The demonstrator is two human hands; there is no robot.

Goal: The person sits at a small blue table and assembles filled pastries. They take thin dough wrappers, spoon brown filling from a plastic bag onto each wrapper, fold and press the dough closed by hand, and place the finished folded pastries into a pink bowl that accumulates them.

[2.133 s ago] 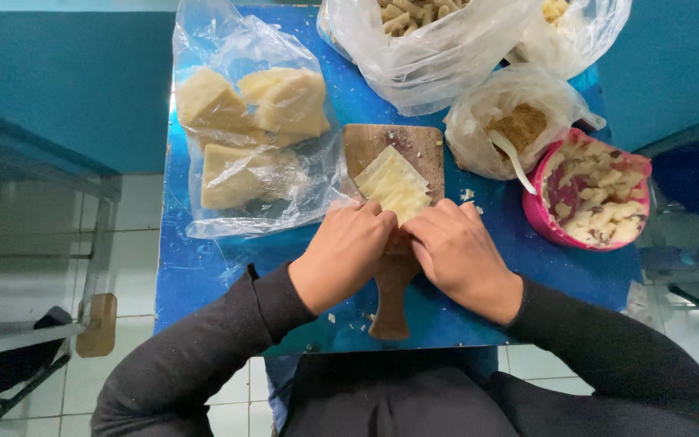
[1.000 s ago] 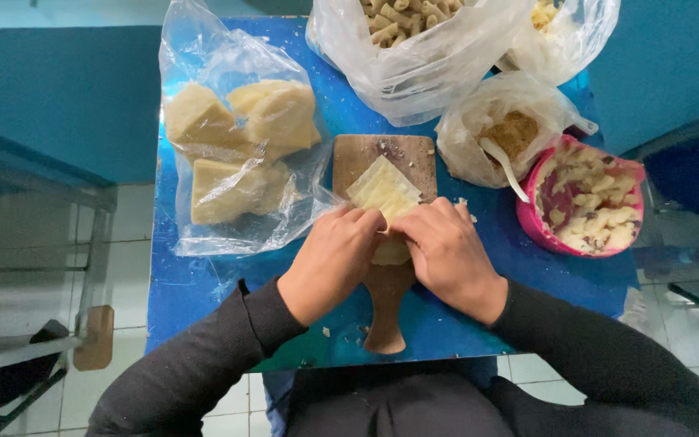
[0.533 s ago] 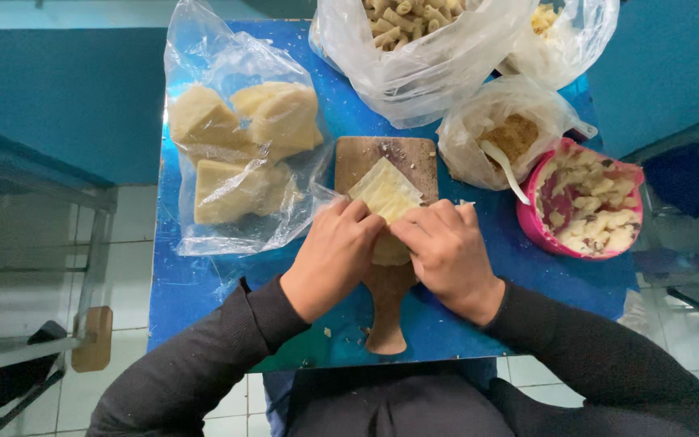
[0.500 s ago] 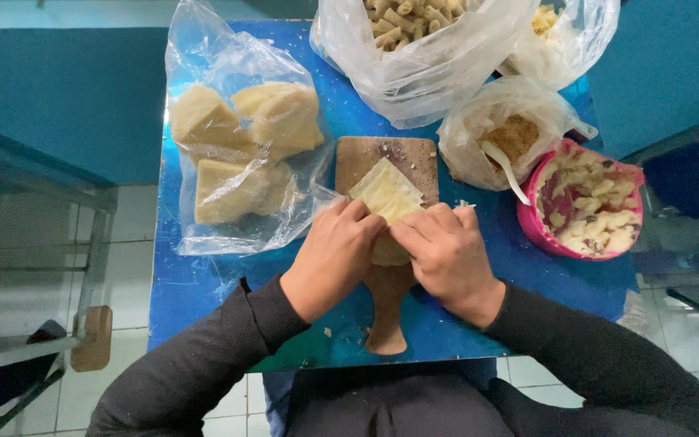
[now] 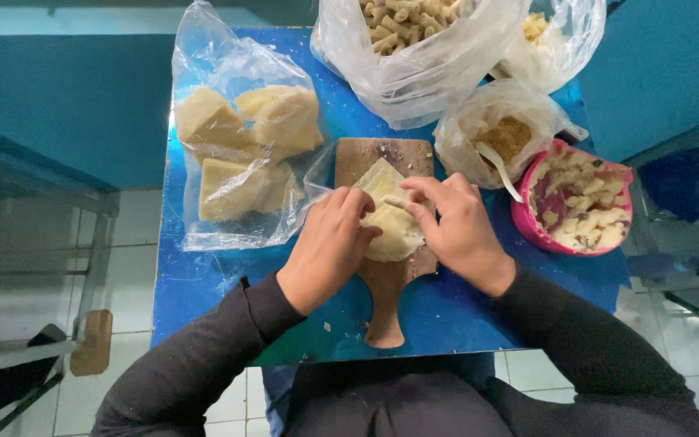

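Pale yellow dough (image 5: 390,222) on brown board (image 5: 382,279); blue table (image 5: 204,283); pink bowl (image 5: 531,231); clear bags (image 5: 240,146); black sleeves (image 5: 204,364)

Pale dough sheet (image 5: 388,212) lies flat on wooden board (image 5: 382,267).

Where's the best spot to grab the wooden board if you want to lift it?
Probably the handle: the board narrows into a slim stem pointing at the person, bare and clear of the dough. Come from the near table edge. The left hand and right hand cover the wide part.
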